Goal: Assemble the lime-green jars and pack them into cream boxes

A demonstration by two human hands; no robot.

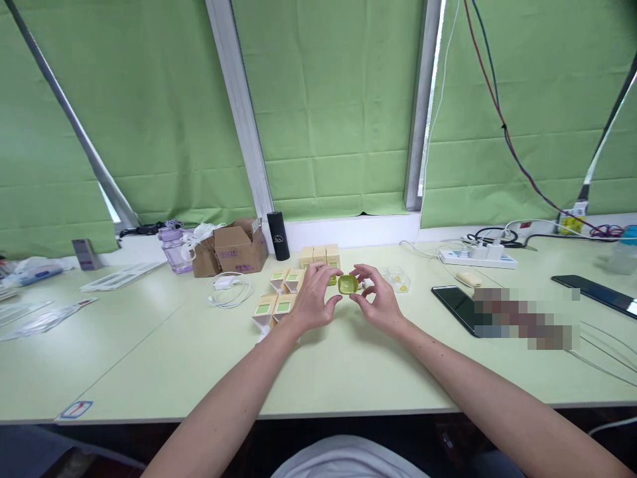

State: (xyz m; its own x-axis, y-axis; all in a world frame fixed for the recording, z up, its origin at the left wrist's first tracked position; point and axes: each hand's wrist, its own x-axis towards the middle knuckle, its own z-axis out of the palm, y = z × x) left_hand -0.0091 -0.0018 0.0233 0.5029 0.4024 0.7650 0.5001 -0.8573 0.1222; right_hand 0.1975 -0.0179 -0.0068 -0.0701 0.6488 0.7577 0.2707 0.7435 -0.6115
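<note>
A small olive-green square cup or box part (348, 285), hollow side showing, is held up over the table between my two hands. My left hand (317, 295) grips its left edge, thumb below and fingers above. On the other side, my right hand (379, 300) pinches the right edge the same way. Small tan cartons with green panels (263, 307) stand left of my left hand, partly covered by it. More tan cartons (320, 253) are lined up behind. A clear plastic tray (398, 279) with small yellow bits lies beyond my right hand.
A cardboard box (241, 247), a black cylinder (278, 236) and a purple bottle (175, 249) stand at the back left. A coiled white cable (231, 291) lies before them. To the right are a dark phone (455, 307) and a power strip (480, 257).
</note>
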